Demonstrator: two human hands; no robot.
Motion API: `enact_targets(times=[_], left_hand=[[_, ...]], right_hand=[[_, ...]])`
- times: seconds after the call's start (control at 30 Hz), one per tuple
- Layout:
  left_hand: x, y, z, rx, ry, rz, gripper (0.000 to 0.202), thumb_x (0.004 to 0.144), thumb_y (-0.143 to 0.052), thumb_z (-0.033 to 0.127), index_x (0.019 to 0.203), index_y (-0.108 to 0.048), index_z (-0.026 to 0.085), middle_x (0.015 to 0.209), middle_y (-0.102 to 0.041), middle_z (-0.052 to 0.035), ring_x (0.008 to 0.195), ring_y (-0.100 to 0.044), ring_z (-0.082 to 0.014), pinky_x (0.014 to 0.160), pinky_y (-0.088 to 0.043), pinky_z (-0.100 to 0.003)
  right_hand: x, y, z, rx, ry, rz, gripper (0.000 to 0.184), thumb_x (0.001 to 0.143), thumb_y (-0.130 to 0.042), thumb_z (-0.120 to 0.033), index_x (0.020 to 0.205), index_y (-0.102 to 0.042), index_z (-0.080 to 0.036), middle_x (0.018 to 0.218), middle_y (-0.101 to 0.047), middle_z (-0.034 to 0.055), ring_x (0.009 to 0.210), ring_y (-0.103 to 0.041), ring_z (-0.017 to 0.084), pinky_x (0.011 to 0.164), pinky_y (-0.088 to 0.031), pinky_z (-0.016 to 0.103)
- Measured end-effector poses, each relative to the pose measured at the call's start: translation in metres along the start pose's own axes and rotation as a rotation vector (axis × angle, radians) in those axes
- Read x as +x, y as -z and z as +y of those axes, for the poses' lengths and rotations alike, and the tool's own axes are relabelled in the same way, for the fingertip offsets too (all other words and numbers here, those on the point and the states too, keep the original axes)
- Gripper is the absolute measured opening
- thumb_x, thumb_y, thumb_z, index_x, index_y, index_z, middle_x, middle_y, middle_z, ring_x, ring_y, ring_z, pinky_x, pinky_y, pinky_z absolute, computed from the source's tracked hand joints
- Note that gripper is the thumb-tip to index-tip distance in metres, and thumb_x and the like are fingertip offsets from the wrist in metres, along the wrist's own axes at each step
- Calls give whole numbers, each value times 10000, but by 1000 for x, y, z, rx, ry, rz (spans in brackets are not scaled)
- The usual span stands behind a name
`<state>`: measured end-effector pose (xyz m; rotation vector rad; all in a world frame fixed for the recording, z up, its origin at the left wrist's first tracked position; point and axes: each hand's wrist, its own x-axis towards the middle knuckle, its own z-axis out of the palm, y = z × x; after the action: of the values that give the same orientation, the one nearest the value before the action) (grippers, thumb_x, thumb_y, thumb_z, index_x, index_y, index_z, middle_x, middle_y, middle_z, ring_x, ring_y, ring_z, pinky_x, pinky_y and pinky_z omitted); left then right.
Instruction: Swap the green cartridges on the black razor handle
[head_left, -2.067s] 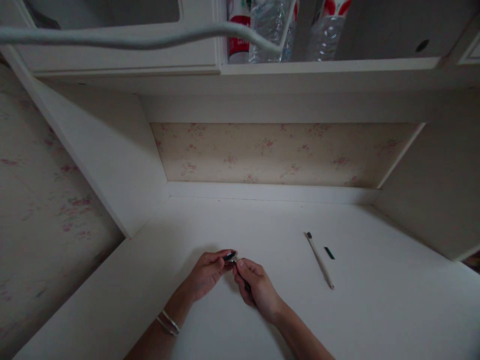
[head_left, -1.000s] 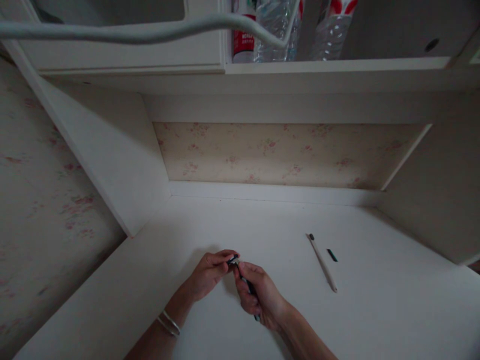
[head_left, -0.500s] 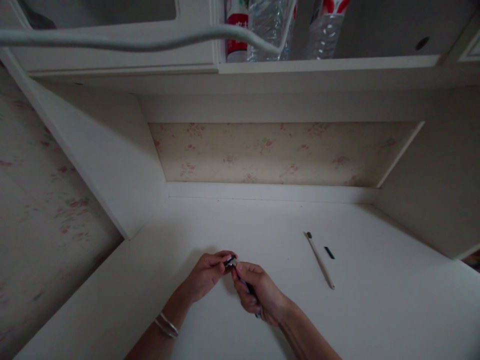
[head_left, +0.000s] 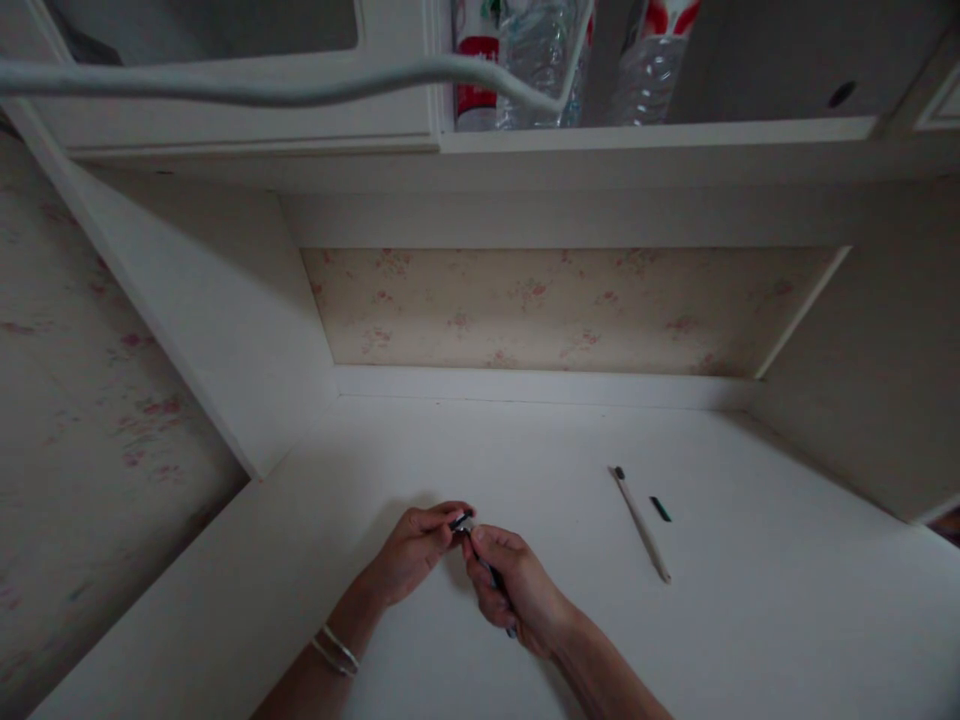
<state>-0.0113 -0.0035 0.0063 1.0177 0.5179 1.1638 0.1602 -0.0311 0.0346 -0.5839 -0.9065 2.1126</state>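
Note:
In the head view my left hand (head_left: 415, 548) is closed, pinching a small dark piece (head_left: 460, 521) between thumb and fingers. My right hand (head_left: 517, 588) is wrapped round a slim dark-handled tool (head_left: 498, 580) whose far end meets that piece. Something pale and shiny shows where the two hands meet; its kind is too small to make out. Further right on the white desk (head_left: 450, 440) lie a slender whitish stick with a dark tip (head_left: 641, 525) and a short dark green strip (head_left: 660, 509).
A white cable or tube (head_left: 285, 90) crosses the top of the view. Plastic bottles (head_left: 654, 75) stand on the shelf above the desk. White side panels (head_left: 202, 290) flank the desk, with flowered wallpaper (head_left: 532, 305) behind it.
The view has shifted very slightly. My right hand has turned the slim tool a little; its lower end sits slightly further left. The hands stay together at the small piece.

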Motion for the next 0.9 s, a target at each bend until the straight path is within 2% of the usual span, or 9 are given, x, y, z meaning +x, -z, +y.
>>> enact_targets(times=[0.23, 0.53, 0.7, 0.9], left_hand=[[0, 1, 0, 30, -4, 15, 276, 694, -813, 329, 931, -754, 201, 1148, -618, -116, 980, -566, -214, 864, -435, -318], [1, 1, 5, 113, -53, -13, 268, 709, -798, 352, 927, -756, 202, 1088, -572, -102, 933, -530, -188, 817, -422, -292], [-1, 7, 8, 284, -70, -51, 228, 763, -747, 371, 885, -761, 178, 1053, -557, -98, 887, -521, -174, 793, -410, -279], [-2, 8, 11, 415, -69, -40, 214, 795, -712, 360, 890, -760, 174, 1040, -572, -113, 929, -526, -210, 832, -415, -311]], right_hand=[[3, -1, 2, -15, 31, 33, 435, 785, -698, -565, 759, -523, -168, 557, -433, -82, 319, -201, 16, 268, -122, 154], [5, -2, 2, -206, 147, 55, 447, 827, -632, -592, 747, -521, -166, 519, -392, -92, 310, -208, 30, 274, -134, 169], [6, -1, 2, -367, 181, 49, 459, 843, -578, -627, 775, -513, -178, 524, -367, -93, 336, -225, 49, 291, -154, 177], [9, 6, 10, -691, 279, 167, 467, 910, -472, -620, 718, -479, -194, 539, -361, -66, 442, -299, 91, 382, -227, 200]])
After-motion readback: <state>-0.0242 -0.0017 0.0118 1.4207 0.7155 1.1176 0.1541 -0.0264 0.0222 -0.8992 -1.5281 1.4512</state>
